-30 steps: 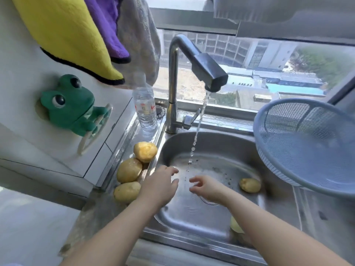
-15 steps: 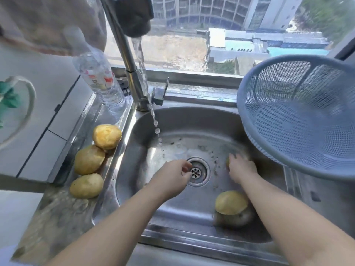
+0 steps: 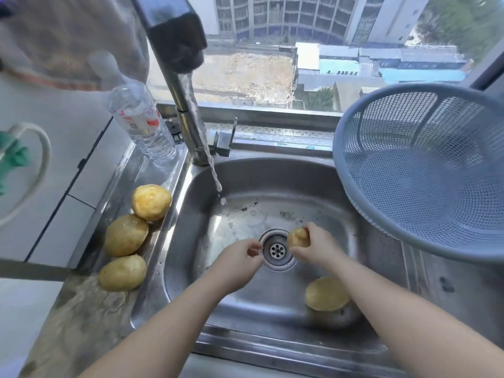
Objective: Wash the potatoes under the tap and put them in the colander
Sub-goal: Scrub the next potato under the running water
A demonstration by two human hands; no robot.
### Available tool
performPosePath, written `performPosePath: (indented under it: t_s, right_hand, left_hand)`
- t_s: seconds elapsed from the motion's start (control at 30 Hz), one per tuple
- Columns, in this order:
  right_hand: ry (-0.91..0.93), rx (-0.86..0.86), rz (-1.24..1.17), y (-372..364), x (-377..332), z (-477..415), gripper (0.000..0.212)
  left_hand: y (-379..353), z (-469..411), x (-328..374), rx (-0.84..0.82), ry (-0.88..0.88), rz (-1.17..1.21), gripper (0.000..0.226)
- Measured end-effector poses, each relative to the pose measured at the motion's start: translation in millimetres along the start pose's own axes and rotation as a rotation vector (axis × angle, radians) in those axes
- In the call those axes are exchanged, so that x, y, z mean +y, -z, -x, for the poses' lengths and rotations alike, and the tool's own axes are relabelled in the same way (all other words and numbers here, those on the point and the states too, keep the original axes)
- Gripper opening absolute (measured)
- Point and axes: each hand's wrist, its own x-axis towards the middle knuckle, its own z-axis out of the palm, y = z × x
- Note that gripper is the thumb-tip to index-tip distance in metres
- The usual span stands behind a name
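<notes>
My right hand (image 3: pixel 317 248) grips a small yellow potato (image 3: pixel 297 237) just right of the drain in the steel sink (image 3: pixel 245 320). My left hand (image 3: pixel 240 257) hovers left of the drain with fingers loosely curled and nothing in it. A thin stream runs from the tap (image 3: pixel 177 42) and lands at the back of the basin, away from both hands. A second potato (image 3: pixel 326 293) lies in the sink's front right, partly behind my right forearm. Three potatoes (image 3: pixel 151 201) (image 3: pixel 126 235) (image 3: pixel 122 272) sit on the ledge to the left. The blue mesh colander (image 3: pixel 425 170) stands at the right, nothing in it.
A clear plastic water bottle (image 3: pixel 141 124) stands left of the tap base. The tap lever (image 3: pixel 226 137) sticks out to the right. A green frog holder (image 3: pixel 13 156) hangs on the left wall. Cloths (image 3: pixel 68 42) hang above the bottle. A window runs behind the sink.
My right hand has closed on the small potato at the sink's right and brought it left toward the drain. My left hand has stayed by the drain. The camera has tilted further down.
</notes>
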Motion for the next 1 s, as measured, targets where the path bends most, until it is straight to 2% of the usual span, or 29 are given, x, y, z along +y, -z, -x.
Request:
performPosePath:
  t_s: [0.07, 0.17, 0.27, 0.47, 0.53, 0.63, 0.8, 0.9, 1.0]
  right_hand:
    - [0.056, -0.021, -0.219, 2.1, -34.4, 19.7, 0.050]
    - [0.162, -0.054, -0.426, 6.4, -80.2, 45.0, 0.045]
    - [0.206, -0.054, -0.618, 7.9, -114.5, 65.6, 0.035]
    - [0.196, 0.111, -0.655, -1.4, -152.7, 83.2, 0.035]
    - [0.201, 0.156, -0.643, -3.1, -159.3, 84.7, 0.038]
    - [0.215, 0.135, -0.747, 0.1, -171.8, 88.3, 0.039]
    - [0.187, 0.211, -0.958, 2.4, -196.3, 85.4, 0.019]
    - [0.111, 0.266, -1.007, -1.7, -205.5, 81.5, 0.034]
    - [-0.034, 0.211, -1.169, 1.6, -208.0, 81.8, 0.039]
  left_hand:
    - [6.2, 6.5, -4.8, 0.029, 0.098, 0.213, 0.039]
    - [19.4, 20.4, -3.8, 0.019, 0.227, 0.683, 0.034]
    - [35.6, 36.1, 4.8, 0.012, 0.187, 0.994, 0.035]
    - [59.8, 47.9, 18.8, -0.003, 0.191, 1.405, 0.044]
    - [66.5, 49.9, 21.4, -0.006, 0.191, 1.436, 0.045]
    - [73.0, 53.3, 27.5, -0.003, 0.165, 1.417, 0.044]
    - [72.7, 53.3, 33.3, 0.179, -0.016, 1.155, 0.036]
    - [71.3, 51.4, 30.4, 0.252, -0.076, 1.029, 0.036]
    - [74.8, 50.9, 26.3, 0.253, -0.098, 0.971, 0.034]
